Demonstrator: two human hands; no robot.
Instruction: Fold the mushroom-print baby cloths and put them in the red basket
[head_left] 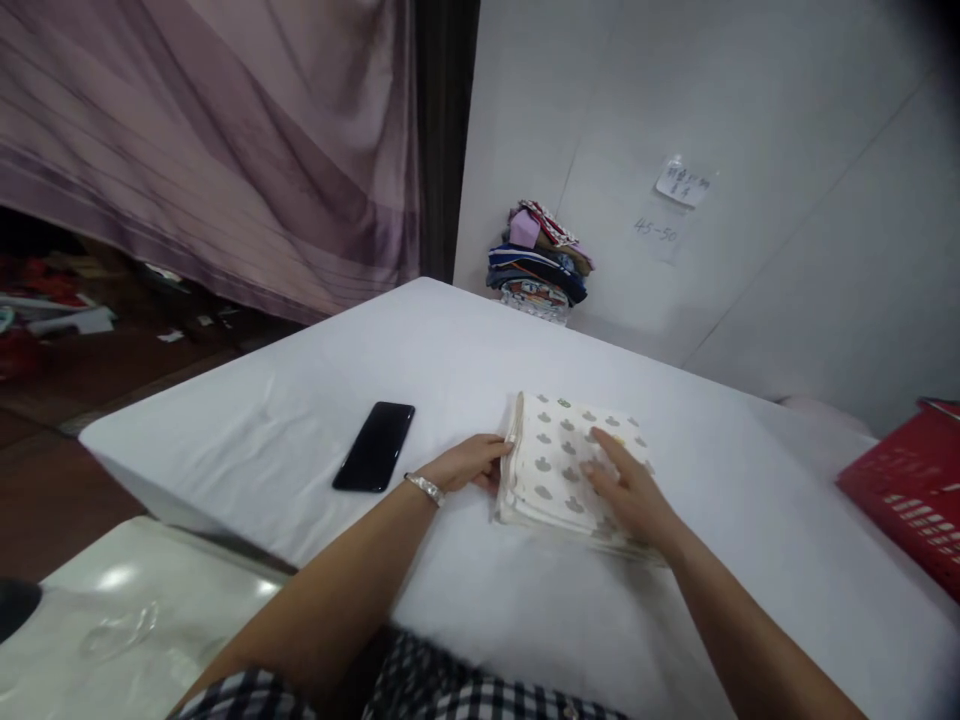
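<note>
A folded cream cloth (551,465) with grey duck-like prints lies in several layers on the white-covered table. At its left edge is my left hand (472,460), a silver bracelet at the wrist; the thumb and finger close on the edge, with the other fingers curled below. My right hand (626,490) rests on top of the cloth's right half, fingers apart and slightly blurred. It hides part of the print and of the right edge.
A black phone (375,447) lies on the table (465,340), left of the cloth. Folded fabrics (538,262) are piled by the wall at the back. A red plastic basket (904,480) stands at the right edge. A pinkish curtain (300,130) hangs at the left.
</note>
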